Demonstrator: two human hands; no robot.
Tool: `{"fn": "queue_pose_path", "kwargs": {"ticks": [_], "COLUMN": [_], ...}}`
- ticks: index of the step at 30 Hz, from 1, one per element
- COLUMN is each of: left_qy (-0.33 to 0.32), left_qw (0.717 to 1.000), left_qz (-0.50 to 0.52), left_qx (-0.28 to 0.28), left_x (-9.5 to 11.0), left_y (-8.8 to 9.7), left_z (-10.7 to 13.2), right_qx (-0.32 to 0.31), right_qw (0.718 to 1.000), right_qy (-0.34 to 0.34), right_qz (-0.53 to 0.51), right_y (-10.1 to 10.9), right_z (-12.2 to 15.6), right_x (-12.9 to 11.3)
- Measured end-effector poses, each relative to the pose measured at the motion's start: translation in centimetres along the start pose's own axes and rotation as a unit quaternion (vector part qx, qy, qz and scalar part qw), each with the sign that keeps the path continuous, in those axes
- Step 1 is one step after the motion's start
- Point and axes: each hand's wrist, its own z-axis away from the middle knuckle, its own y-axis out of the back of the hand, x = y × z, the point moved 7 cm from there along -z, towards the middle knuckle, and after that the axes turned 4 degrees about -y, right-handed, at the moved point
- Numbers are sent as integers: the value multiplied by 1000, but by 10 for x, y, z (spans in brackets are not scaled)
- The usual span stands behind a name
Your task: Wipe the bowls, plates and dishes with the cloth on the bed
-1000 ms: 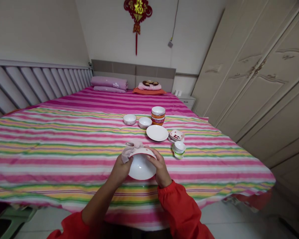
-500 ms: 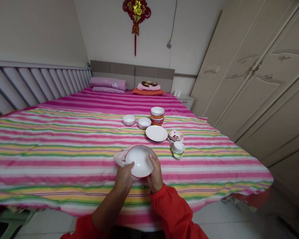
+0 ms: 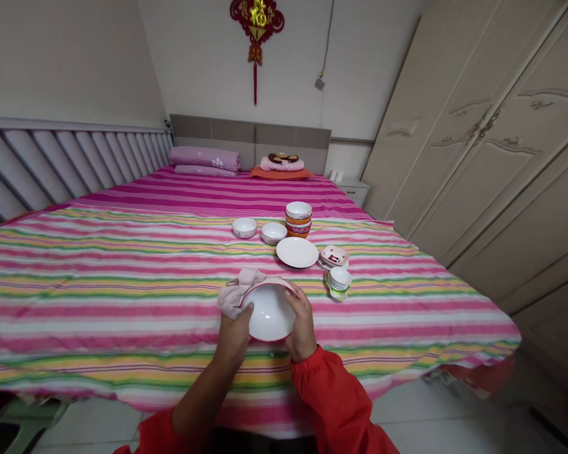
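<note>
Now our left hand [image 3: 234, 340] and right hand [image 3: 303, 328] clamp a white bowl [image 3: 271, 315] between them, a cloth [image 3: 239, 293] against its rim; stacked bowls [image 3: 298, 221] stand beyond.

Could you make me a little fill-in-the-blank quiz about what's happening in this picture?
The person's left hand holds a crumpled ____ to the rim of a white bowl.
The right hand, on the other side of the bowl, comes out of a ____ sleeve.
A flat white ____ lies on the striped bedspread, just in front of the stack of bowls.

Missing words: cloth; red; plate.
</note>
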Motion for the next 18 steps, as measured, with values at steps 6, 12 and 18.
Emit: {"fn": "queue_pose_path", "kwargs": {"ticks": [6,12,18], "left_qy": [132,127,-76], "left_qw": [981,989,982], "left_qz": [124,71,-124], "left_qx": [72,28,-121], "left_x": [-31,-17,40], "left_y": [-8,-1,-14], "left_z": [19,3,-14], "right_qx": [46,-76,-135], "right_qw": [995,996,980], "right_qy": [-23,-28,15], "right_qz": [-85,24,148], "right_y": [1,-5,-8], "right_z": [3,1,-5], "right_x": [20,2,-20]}}
